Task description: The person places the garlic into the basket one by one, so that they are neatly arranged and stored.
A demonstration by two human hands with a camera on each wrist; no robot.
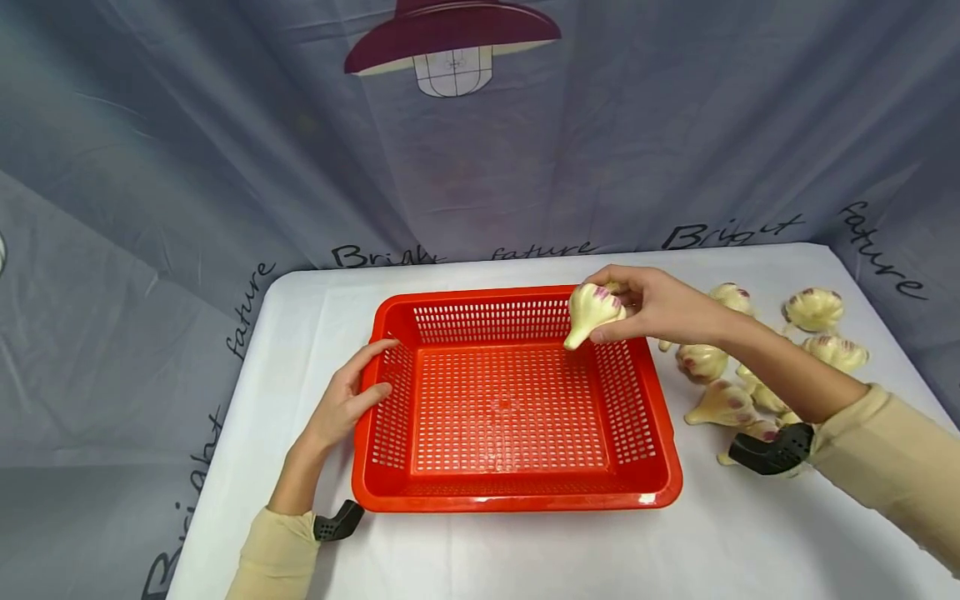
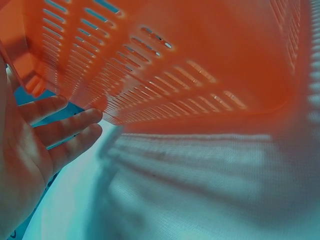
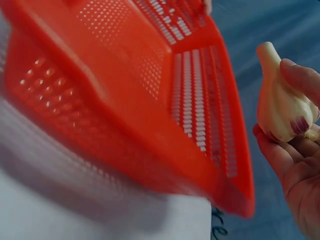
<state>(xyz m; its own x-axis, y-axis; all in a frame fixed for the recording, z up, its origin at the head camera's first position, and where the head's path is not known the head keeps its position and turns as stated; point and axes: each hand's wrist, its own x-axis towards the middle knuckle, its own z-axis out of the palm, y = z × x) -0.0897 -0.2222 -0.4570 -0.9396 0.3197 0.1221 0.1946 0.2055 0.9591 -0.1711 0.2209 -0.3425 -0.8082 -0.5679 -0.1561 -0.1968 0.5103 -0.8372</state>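
Backdrop: a grey-blue cloth curtain hangs behind and around the work area on three sides. It is printed with a maroon hanging lamp at top centre and repeated script reading "Bright future". Folds and creases are visible across it.

Surface: a table under a white cloth, seen from above in the head view. The left and right edges meet the curtain.

Red basket: rectangular plastic, perforated floor and walls, resting flat on the cloth at table centre. Nothing lies on its floor.

Loose garlic bulbs: a cluster on the cloth to the right of the basket, pale with purple streaks, near one another and partly hidden by the right forearm. Exact count is not clear.

Right hand: reaches in from the right, cream sleeve, black wrist device. Fingers and thumb curl round one garlic bulb, stem end pointing down and left. The bulb sits in the air over the basket's far right corner, above the rim and not touching it. The right wrist view confirms the fingers wrapped on the bulb beside the basket wall.

Left hand: fingers spread and fairly straight, resting against the outer left wall and rim of the basket. The left wrist view shows the fingertips at the wall, gripping nothing.
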